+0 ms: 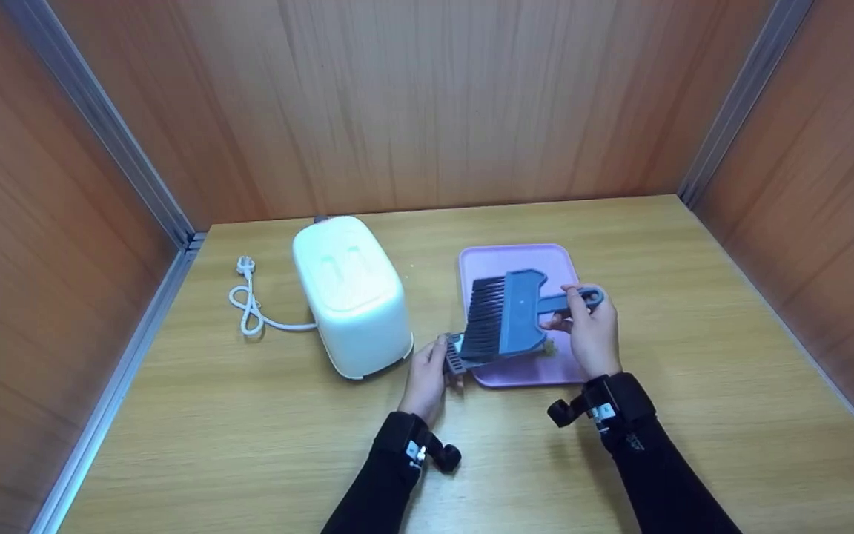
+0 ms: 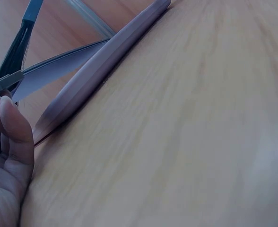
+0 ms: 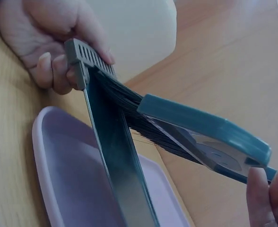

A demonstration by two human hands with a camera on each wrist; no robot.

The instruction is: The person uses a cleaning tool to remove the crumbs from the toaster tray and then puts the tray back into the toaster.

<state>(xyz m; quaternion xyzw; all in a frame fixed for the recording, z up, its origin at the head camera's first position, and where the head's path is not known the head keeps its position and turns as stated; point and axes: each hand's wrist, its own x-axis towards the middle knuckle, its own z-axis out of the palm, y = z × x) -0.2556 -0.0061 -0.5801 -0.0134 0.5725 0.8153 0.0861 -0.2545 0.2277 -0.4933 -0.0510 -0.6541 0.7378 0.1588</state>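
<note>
My left hand [image 1: 425,378] grips the grey slotted end [image 3: 94,56] of a small dustpan [image 3: 115,156]. In the right wrist view, the pan's long dark body slants down over a purple tray [image 1: 516,254]. A blue hand brush [image 1: 522,311] with dark bristles [image 1: 484,317] is held by its looped handle in my right hand [image 1: 596,337], thumb and fingers pinching it. The bristle tips lie against the pan near its slotted end. From the head, the brush hides much of the dustpan. Small greenish bits [image 1: 550,347] show at the pan's far end, over the tray.
Left of the tray stands a white, toaster-like appliance [image 1: 353,297]. Its white cord [image 1: 286,325] runs left to a plug [image 1: 246,265] on the wooden table [image 1: 249,445]. Wood-grain panels [image 1: 427,111] enclose the table at the back and both sides.
</note>
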